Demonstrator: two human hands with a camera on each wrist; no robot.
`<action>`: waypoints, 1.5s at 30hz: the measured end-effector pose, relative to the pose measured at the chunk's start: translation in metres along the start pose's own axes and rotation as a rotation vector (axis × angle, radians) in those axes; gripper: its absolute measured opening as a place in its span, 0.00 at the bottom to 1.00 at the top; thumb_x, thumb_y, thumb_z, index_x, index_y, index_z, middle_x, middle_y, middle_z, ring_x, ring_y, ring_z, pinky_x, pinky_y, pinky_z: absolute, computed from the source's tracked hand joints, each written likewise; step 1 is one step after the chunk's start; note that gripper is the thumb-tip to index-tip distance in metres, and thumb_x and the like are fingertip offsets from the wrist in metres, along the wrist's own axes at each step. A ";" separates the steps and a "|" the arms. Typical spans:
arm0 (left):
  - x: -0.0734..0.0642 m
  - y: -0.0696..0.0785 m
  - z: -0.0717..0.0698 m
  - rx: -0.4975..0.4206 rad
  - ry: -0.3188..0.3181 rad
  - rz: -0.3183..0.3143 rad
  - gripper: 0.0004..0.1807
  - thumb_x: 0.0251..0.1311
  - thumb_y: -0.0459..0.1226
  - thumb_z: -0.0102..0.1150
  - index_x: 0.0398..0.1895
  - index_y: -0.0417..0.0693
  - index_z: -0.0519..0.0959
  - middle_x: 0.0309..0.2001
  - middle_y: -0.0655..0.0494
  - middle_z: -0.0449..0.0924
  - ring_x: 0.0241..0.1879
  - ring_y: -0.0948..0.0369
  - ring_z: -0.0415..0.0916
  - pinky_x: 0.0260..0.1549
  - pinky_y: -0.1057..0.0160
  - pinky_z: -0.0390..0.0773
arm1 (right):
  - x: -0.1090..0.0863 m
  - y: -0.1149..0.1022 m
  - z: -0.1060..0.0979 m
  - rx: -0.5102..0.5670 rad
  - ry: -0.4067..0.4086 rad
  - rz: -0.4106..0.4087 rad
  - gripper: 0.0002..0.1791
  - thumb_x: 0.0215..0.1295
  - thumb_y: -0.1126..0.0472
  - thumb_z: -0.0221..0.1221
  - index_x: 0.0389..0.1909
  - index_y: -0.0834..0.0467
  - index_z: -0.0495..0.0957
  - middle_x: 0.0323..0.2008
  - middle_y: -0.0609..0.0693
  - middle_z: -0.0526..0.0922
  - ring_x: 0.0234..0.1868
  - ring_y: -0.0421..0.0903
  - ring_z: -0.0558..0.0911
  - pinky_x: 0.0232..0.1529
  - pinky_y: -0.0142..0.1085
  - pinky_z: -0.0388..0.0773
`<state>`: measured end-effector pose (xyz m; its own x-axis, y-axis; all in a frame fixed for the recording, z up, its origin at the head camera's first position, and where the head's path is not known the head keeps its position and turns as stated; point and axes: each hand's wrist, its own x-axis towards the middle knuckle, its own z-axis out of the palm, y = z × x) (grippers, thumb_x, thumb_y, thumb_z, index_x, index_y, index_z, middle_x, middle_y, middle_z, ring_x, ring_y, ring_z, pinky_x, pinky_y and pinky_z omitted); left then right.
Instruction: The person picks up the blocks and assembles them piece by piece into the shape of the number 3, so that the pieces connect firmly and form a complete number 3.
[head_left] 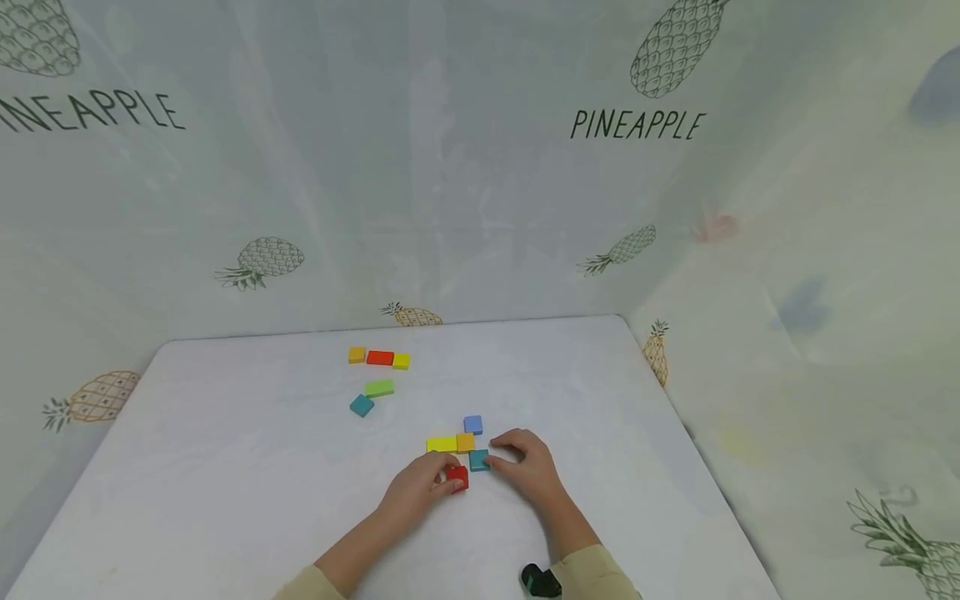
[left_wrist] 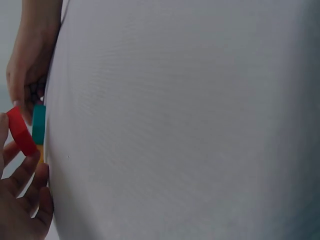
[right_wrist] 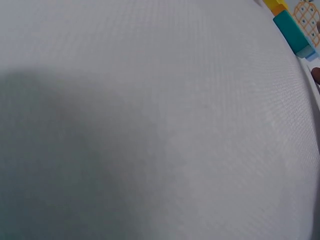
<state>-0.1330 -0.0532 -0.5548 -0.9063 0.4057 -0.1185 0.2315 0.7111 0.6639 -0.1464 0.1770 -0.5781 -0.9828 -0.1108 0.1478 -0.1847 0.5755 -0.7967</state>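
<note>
My left hand (head_left: 412, 492) pinches a red block (head_left: 460, 477) between thumb and fingers at the front of a small block cluster. In the left wrist view the red block (left_wrist: 22, 131) looks tilted, raised between the fingertips. Just right of it is a teal block (head_left: 479, 461), touching an orange block (head_left: 466, 442). A long yellow block (head_left: 441, 445) adjoins the orange one on the left; a blue block (head_left: 473, 425) sits behind. My right hand (head_left: 536, 475) holds nothing, its thumb and fingers spread apart, the thumb tip right at the teal block's right side.
Farther back on the white table (head_left: 247, 450) lie an orange block (head_left: 357, 355), a red block (head_left: 380, 357) and a yellow block (head_left: 401, 361) in a row. Nearer are a green block (head_left: 379, 387) and a turned teal block (head_left: 362, 406). A black object (head_left: 540, 581) is by the right sleeve.
</note>
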 end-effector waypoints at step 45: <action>0.001 -0.009 0.005 -0.231 -0.017 -0.005 0.21 0.49 0.40 0.75 0.46 0.53 0.78 0.35 0.64 0.72 0.36 0.62 0.70 0.35 0.68 0.75 | 0.002 0.001 0.002 -0.036 -0.008 0.022 0.14 0.57 0.47 0.69 0.42 0.46 0.85 0.40 0.33 0.81 0.45 0.39 0.76 0.52 0.41 0.74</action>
<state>-0.1341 -0.0563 -0.5646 -0.9008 0.4132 -0.1334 0.1378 0.5635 0.8146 -0.1483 0.1757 -0.5800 -0.9865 -0.1046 0.1258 -0.1635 0.6070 -0.7777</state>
